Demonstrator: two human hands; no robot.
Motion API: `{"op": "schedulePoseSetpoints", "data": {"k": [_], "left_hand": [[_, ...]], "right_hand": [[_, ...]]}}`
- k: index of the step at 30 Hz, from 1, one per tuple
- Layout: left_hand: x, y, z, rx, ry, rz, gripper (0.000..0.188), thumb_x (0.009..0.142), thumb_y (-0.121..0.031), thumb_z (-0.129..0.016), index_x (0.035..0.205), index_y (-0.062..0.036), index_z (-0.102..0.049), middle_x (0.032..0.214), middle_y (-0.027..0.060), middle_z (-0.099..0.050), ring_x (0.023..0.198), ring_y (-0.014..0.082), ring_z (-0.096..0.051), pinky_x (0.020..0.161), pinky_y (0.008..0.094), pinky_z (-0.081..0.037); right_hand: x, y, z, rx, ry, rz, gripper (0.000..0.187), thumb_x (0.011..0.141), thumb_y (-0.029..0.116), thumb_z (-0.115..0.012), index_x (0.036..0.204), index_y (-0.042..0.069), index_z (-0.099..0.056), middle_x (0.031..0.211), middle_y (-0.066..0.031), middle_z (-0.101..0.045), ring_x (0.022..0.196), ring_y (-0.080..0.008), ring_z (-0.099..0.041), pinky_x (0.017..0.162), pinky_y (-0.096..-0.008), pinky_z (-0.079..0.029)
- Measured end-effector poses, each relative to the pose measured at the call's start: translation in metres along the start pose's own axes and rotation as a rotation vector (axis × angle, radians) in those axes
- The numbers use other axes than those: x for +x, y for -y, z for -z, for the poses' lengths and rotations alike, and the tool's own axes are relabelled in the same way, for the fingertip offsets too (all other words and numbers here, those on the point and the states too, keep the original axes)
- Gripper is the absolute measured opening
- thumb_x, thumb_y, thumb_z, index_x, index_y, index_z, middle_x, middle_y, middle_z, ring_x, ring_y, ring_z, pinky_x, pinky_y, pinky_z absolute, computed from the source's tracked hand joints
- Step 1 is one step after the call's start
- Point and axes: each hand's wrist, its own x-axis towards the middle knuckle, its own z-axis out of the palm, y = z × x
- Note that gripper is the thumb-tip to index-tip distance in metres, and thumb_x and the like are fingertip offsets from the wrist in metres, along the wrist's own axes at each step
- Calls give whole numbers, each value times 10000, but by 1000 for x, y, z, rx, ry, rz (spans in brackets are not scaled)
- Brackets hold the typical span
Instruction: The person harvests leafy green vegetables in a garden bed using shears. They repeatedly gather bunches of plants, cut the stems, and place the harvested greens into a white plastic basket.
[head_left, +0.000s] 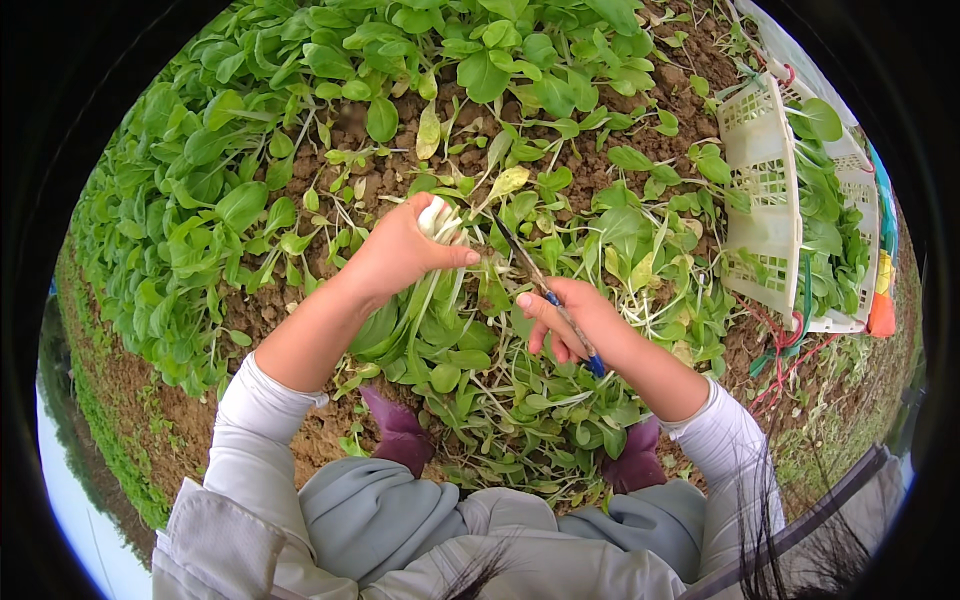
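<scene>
One blue-handled knife (pixel 550 297) is gripped in the curled right hand (pixel 587 318), blade pointed forward. A bunch of leafy greens (pixel 441 222) is clasped, stem ends up, by the left hand (pixel 400 255) above strewn leaves (pixel 530 405). Rightward, greens are held by a white plastic crate (pixel 752 240); ahead, leafy plants (pixel 480 50) are seen.

I see narrow gap between left hand (pixel 400 250) and right hand (pixel 575 315), knife (pixel 540 279) slanting across it, blade toward left hand. Greens bunch (pixel 432 308) hangs below left hand, blocking low path there. I could pass through open air over loose leaves (pixel 690 310) right of right hand, as far as basket (pixel 752 268); strings (pixel 782 357) tangle at its near corner. Standing plants (pixel 150 240) crowd left of left hand. Boots (pixel 400 437) flank space below both hands.
</scene>
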Motion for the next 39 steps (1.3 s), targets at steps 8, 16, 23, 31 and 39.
{"op": "schedulePoseSetpoints", "data": {"k": [8,16,23,31,39], "left_hand": [[18,-14,4,-699,131,172,354,806,-109,-563,1123,-4,-443,851,70,-583,794,182,-590,699,328,-510],[35,-23,-46,-730,97,106,211,792,-72,-562,988,-24,-501,833,62,-577,755,168,-579,680,307,-489],[40,-42,-88,-786,74,45,213,853,-271,-534,909,-67,-517,822,21,-554,751,132,-531,685,281,-445],[22,-70,-88,-884,413,-260,632,856,-528,-354,1248,-33,-332,1290,103,-353,1221,201,-300,1017,378,-220],[10,-29,-21,-734,323,-195,493,878,-408,-388,1226,-60,-363,1256,105,-400,1186,208,-344,994,376,-259]], "right_hand": [[7,6,27,341,-276,396,338,857,337,-512,939,12,-467,913,-127,-586,816,-172,-584,728,-274,-469],[7,37,25,-212,-531,442,364,724,374,-675,791,51,-522,608,12,-452,558,-86,-399,517,-232,-345],[5,37,25,-304,-628,531,447,618,280,-740,898,31,-497,834,-110,-584,751,-243,-566,679,-324,-442],[-76,52,88,-565,-792,878,306,656,101,-693,861,38,-474,776,-114,-551,707,-296,-540,610,-340,-424],[-196,33,258,-1563,-1121,712,272,654,-5,-568,887,94,-471,711,-104,-535,745,-308,-539,603,-411,-409]]}}
